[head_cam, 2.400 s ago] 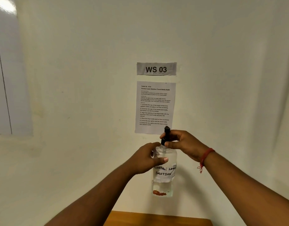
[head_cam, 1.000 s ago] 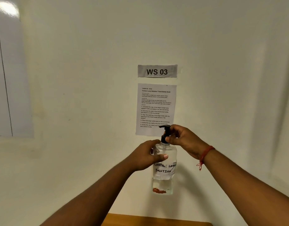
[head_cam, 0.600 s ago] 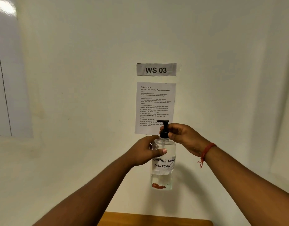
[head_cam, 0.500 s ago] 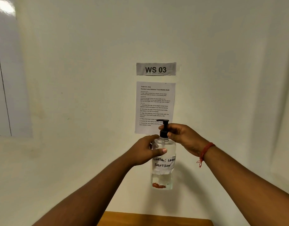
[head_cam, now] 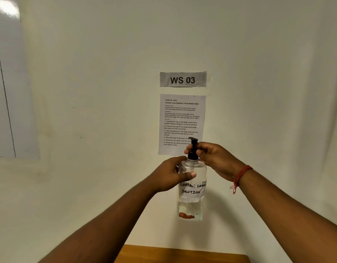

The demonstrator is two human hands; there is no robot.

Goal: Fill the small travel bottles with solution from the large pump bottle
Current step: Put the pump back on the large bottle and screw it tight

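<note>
Pump bottle point(head_cam: 191, 186) held upright in the air before the wall sheet point(head_cam: 181, 118). Left hand point(head_cam: 171, 174) grips its shoulder; right hand point(head_cam: 213, 158) pinches the black pump collar point(head_cam: 193, 154). Wooden table point(head_cam: 182, 254) lies below.

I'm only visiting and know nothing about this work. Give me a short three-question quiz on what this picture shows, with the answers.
1. True or false: the large pump bottle stands on the wooden table.
2. Which hand grips the black pump head? A) left hand B) right hand C) neither
3. Fill in: the grey sign on the wall reads "WS ___".

Key
1. False: both hands hold it in the air above the table.
2. B: the right hand pinches the pump neck, while the left hand grips the bottle's shoulder.
3. 03
</note>
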